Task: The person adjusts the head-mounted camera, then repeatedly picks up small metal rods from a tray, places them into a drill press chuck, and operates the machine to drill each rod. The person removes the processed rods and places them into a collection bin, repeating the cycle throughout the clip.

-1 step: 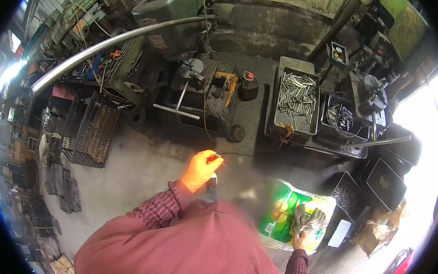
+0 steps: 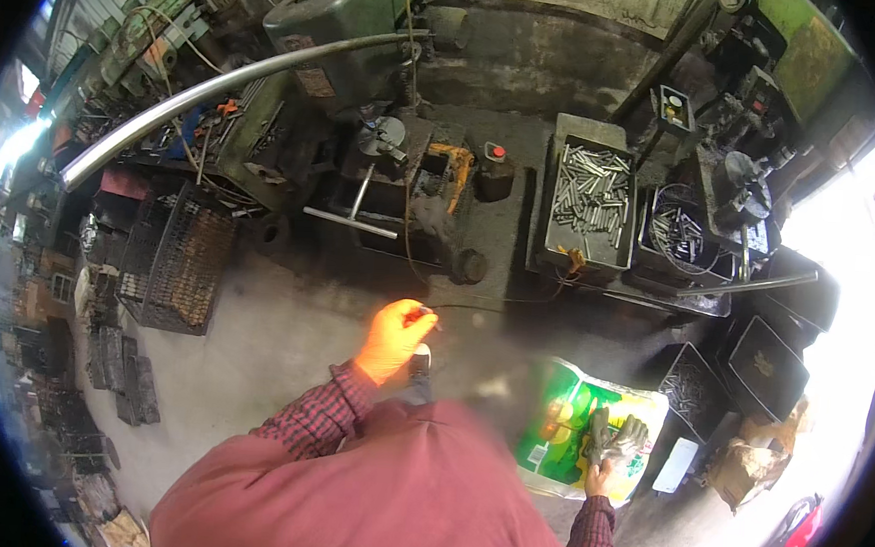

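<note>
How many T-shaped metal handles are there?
2: one shiny T-shaped metal handle left of the red-capped dark container, another right of the grey rectangular tray of silvery metal rods. More may be hidden.

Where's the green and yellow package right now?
In the head view, the package is at lower right, seen behind the right hand, just left of the white slab.

White light floods the right edge and glares at far left; the left hand [image 2: 389,341] glows overexposed near the centre, haze blurs the floor [image 2: 482,362] right of it; corners are black.
</note>
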`<act>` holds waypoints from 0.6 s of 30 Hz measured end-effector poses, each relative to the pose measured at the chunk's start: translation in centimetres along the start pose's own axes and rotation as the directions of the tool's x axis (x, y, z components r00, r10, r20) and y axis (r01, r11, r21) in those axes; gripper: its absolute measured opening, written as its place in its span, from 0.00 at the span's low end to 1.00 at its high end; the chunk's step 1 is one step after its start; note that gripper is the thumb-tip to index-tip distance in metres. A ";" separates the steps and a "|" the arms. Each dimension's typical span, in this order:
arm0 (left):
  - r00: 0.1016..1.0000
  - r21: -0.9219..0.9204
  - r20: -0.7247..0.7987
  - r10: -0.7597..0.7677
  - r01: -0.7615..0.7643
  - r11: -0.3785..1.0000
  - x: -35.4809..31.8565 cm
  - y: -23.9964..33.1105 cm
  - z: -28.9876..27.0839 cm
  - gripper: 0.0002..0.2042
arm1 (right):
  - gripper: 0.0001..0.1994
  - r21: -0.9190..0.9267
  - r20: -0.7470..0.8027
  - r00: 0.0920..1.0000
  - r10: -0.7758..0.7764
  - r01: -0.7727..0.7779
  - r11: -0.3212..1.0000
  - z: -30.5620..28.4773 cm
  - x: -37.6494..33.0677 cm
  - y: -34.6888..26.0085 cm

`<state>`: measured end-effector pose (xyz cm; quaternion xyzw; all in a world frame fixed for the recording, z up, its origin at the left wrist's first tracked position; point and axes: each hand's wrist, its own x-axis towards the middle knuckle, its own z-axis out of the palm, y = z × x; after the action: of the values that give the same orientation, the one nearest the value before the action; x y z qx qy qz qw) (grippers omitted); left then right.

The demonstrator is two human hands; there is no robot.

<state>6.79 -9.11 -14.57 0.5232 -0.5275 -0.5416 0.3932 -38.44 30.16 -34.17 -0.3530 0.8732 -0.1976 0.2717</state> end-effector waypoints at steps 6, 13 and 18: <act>0.986 -0.024 -0.166 -0.025 0.021 0.999 -0.7 -1.4 -4.7 0.04 | 0.08 0.208 -0.024 0.991 0.133 -0.125 0.970 0.0 2.3 -0.3; 0.981 -0.082 -0.196 0.008 -0.025 0.996 0.9 -1.0 -6.3 0.05 | 0.07 0.471 -0.022 0.994 0.109 -0.086 0.878 -2.7 4.1 -7.9; 0.983 -0.252 -0.181 -0.036 -0.011 0.968 2.7 0.3 -6.3 0.07 | 0.06 0.525 0.067 0.994 -0.086 0.038 0.850 -1.0 6.1 -11.9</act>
<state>12.59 -12.75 -14.05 0.5203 -0.4125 -0.5559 0.5001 -36.72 17.91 -29.02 -0.3022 0.7620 -0.4204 0.3891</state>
